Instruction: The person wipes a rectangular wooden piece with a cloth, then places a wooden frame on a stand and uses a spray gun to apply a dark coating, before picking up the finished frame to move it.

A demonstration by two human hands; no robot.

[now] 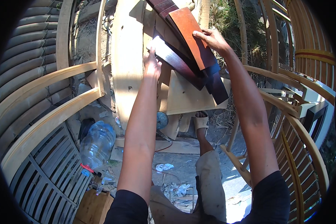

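Observation:
Before me several flat, dark red-brown boards lie fanned over one another on pale planks. My right hand [212,40] is closed on the right edge of an orange-brown board [190,37], thumb on its face; this board lies across the top of the others. Below and left of it a glossy dark board [181,64] slants down to the right, its upper end white with glare. My left hand [152,66] grips that upper end, the fingers partly hidden. More dark boards [218,89] stick out beneath, and one [162,6] reaches past the top edge.
A long pale plank [127,67] runs along the left of the boards, with a wide light board [190,98] under them. Curved wooden frames [52,123] stand on both sides. A large clear plastic bottle [98,143] lies at lower left. My sandalled foot [201,121] is below the boards.

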